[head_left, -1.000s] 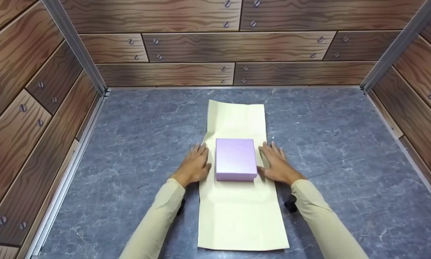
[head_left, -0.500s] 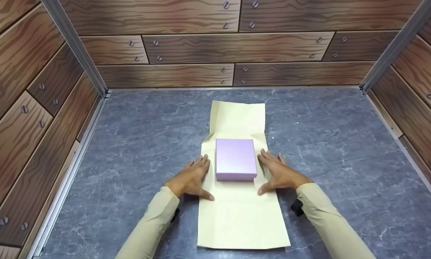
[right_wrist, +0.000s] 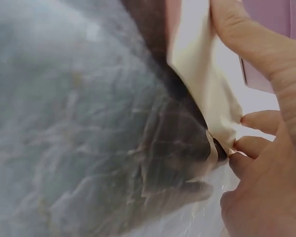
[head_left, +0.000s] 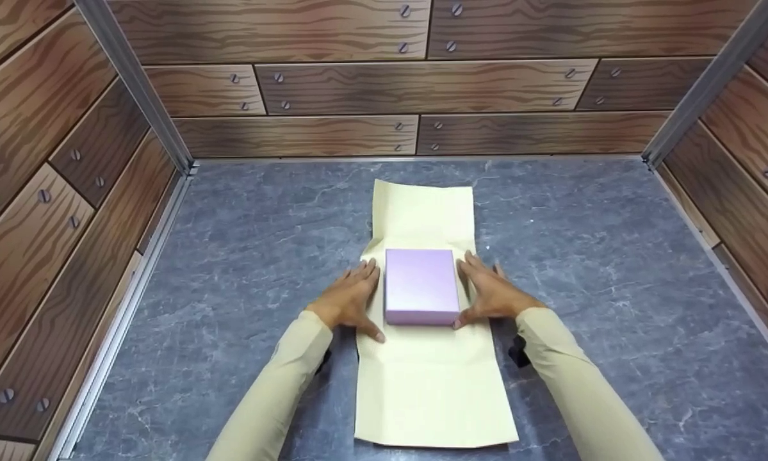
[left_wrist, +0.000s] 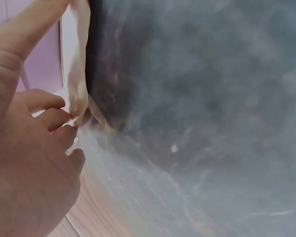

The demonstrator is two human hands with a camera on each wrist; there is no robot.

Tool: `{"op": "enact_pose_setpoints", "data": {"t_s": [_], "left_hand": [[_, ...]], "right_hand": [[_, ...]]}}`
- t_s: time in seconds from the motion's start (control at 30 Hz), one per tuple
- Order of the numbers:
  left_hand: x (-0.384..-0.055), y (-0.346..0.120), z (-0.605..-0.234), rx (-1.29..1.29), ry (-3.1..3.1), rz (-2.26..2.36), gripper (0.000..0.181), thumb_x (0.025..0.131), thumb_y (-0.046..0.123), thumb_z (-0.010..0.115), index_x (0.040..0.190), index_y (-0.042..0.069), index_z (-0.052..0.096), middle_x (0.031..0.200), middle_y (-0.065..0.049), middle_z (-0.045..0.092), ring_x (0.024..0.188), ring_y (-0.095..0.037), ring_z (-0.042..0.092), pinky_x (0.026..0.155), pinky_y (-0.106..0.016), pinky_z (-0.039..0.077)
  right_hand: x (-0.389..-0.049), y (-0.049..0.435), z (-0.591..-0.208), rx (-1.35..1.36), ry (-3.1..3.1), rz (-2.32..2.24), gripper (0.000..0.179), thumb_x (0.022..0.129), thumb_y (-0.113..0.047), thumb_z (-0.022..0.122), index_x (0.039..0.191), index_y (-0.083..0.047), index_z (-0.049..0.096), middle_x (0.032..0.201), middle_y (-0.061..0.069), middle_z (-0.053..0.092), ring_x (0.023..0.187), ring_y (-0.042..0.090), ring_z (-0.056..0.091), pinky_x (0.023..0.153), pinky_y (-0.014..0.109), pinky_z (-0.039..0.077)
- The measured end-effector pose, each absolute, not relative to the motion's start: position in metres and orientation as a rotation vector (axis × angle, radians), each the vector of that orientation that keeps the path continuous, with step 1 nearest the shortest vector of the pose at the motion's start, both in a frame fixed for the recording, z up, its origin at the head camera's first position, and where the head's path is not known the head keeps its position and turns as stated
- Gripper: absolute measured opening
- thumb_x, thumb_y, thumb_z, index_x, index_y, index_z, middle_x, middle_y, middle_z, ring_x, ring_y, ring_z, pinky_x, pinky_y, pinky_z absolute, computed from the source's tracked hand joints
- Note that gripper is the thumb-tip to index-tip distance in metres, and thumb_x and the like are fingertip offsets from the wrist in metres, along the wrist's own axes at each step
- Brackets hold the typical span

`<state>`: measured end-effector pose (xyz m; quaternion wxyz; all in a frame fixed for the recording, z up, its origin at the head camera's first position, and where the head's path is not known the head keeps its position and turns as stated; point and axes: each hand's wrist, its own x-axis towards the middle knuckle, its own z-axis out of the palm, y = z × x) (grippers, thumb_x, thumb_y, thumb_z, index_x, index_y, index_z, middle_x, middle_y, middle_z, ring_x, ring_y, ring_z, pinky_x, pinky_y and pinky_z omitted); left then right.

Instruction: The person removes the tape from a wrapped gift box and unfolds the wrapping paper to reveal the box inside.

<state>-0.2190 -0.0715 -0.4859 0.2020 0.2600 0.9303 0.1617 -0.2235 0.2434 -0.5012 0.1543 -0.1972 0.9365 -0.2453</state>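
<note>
A lilac box with a flat lid lies on a long pale yellow sheet of creased paper, whose far end bends upward. On the box's left side my left hand rests with thumb and fingers spread on the paper's edge. My right hand lies likewise along the right edge, its thumb tip close to the box's near right corner. In the left wrist view, fingertips meet the raised paper edge beside the box. The right wrist view has fingertips at the other paper edge.
The sheet lies on a grey-blue marbled table. Wood-patterned panels stand at the back and on both sides, joined by metal corner posts. Dark wrist devices show under the forearms.
Both hands first slid toward the person with thumbs spreading apart from the fingers, then moved slightly forward again along the paper's edges. The box stays in place on the sheet.
</note>
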Motion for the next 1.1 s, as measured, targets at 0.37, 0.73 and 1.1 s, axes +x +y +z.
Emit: {"op": "enact_pose_setpoints", "data": {"t_s": [0.37,0.73,1.1], "left_hand": [[-0.237,-0.068,-0.488,0.66,2.603,0.437,0.146,0.056,0.055,0.096,0.161,-0.001,0.011,0.168,-0.02,0.002,0.155,-0.029,0.004,0.126,-0.043,0.006],[-0.242,-0.066,-0.489,0.598,2.596,0.447,0.15,0.055,0.054,0.097,0.161,-0.002,0.007,0.167,-0.022,-0.001,0.155,-0.031,0.001,0.125,-0.045,0.004],[-0.249,-0.063,-0.489,0.559,2.6,0.38,0.152,0.053,0.059,0.096,0.163,0.008,0.003,0.169,-0.015,-0.004,0.155,-0.034,-0.003,0.125,-0.048,0.003]], "right_hand": [[-0.228,0.243,-0.501,-0.525,2.714,-0.677,0.134,0.055,-0.04,0.099,0.156,0.006,0.024,0.161,0.035,0.006,0.149,0.052,0.0,0.114,0.07,-0.011],[-0.232,0.245,-0.506,-0.474,2.747,-0.741,0.11,0.07,-0.022,0.092,0.154,0.01,0.028,0.162,0.032,0.013,0.148,0.055,-0.004,0.113,0.071,-0.013],[-0.241,0.249,-0.502,-0.461,2.739,-0.76,0.103,0.076,-0.03,0.089,0.153,0.006,0.033,0.162,0.03,0.017,0.147,0.058,-0.002,0.111,0.075,-0.011]]}}
